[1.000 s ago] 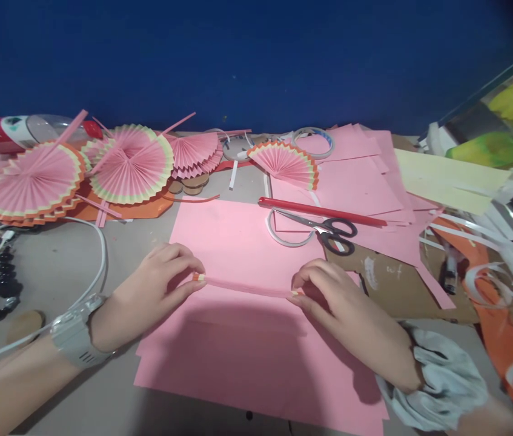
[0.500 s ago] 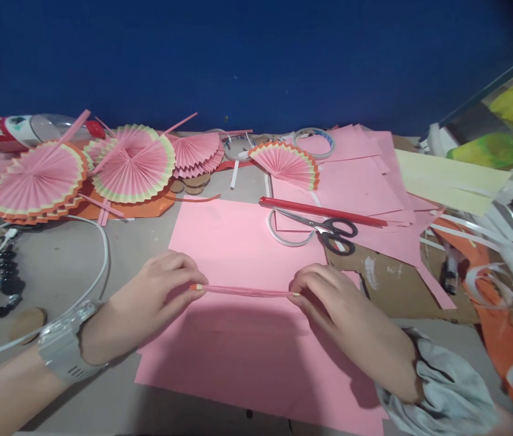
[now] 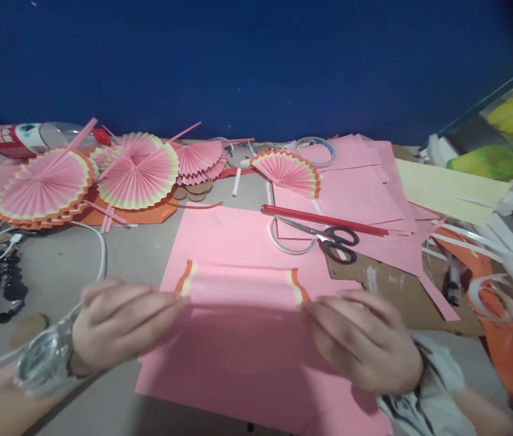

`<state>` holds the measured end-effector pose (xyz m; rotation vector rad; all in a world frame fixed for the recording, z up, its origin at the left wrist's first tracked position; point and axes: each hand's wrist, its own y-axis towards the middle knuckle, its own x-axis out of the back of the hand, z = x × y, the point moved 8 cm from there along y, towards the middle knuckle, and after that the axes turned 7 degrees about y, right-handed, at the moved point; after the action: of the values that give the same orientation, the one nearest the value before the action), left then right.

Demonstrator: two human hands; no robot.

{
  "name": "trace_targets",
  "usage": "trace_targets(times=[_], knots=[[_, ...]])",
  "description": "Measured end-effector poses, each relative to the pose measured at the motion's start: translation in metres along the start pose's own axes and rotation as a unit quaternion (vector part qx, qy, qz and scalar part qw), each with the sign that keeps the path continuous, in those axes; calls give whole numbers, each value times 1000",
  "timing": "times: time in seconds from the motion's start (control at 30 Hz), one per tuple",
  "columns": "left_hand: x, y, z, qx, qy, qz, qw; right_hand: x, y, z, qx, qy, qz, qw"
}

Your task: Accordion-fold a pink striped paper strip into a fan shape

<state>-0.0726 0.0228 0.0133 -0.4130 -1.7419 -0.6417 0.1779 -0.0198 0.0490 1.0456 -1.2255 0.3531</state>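
Head camera showed us holding the pleated pink paper just above the large pink sheet, with the scissors lying beyond it. Our left hand pinched its left end and our right hand its right end, fingers closed near the orange-and-cream borders. Both hands were blurred. We judged that the pleats could spring loose or spread unevenly if either pinch slackened, and that too hard a pull apart could tear the thin folds or flatten the creases.
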Motion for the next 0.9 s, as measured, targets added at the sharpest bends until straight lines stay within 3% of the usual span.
trace_targets(times=[0.07, 0.1, 0.2, 0.37, 0.57, 0.67, 0.73, 0.83, 0.9], knots=[[4, -2, -34, -74, 91, -112, 987, -17, -12, 11, 9, 40, 34, 999], [4, 0, -50, -116, 99, -139, 979, -23, -17, 15, 6, 59, 38, 998], [-4, 12, -67, -148, 102, -86, 980, -37, -24, 14, -35, 119, 63, 990], [-17, 21, -62, -128, 96, 29, 987, -48, -17, 11, -65, 150, 108, 981], [-32, 37, -104, -206, 97, 28, 973, -59, 7, 29, -60, 116, 88, 988], [-41, 44, -114, -217, 89, 44, 971, -67, 17, 37, -60, 107, 98, 988], [-44, 45, -113, -214, 83, 57, 972, -70, 19, 34, -78, 122, 114, 983], [-44, 40, -101, -191, 84, 71, 975, -72, 13, 16, -162, 169, 150, 960], [-40, 36, -83, -123, 55, 80, 988, -73, 1, 4, -214, 213, 176, 937]])
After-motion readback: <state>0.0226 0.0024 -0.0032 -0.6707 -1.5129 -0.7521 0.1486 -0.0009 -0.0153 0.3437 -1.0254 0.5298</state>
